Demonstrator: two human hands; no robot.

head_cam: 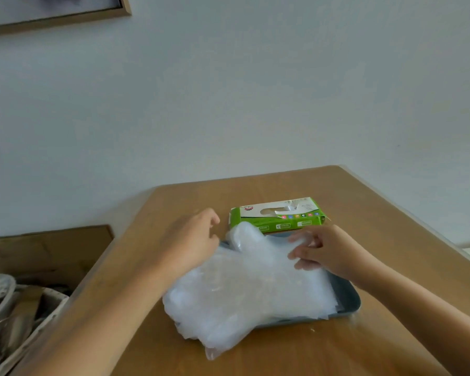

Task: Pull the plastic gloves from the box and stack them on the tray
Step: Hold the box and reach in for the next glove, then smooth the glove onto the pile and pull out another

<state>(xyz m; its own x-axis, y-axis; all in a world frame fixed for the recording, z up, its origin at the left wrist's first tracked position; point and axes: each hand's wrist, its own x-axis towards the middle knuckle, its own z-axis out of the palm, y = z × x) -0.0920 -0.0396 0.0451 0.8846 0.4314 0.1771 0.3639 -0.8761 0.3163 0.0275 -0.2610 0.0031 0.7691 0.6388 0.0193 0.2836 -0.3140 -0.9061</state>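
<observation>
Thin, filmy, see-through plastic for the clear plastic gloves (250,283), crinkled, with a faint sheen along the folds. Smooth, matt moulded plastic for the grey-blue rectangular tray (349,298). Printed card for the green and white glove box (280,217), slightly glossy on top. Brown wood-look top on the desk (377,213), smooth and satin, with a fine, even grain. Pale wood on the picture frame (65,19), and flat matt paint on the white wall (255,90).

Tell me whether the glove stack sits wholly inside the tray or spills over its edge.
Spills over: the glove stack overhangs the tray at its near-left corner, glove ends lying on the table.
</observation>
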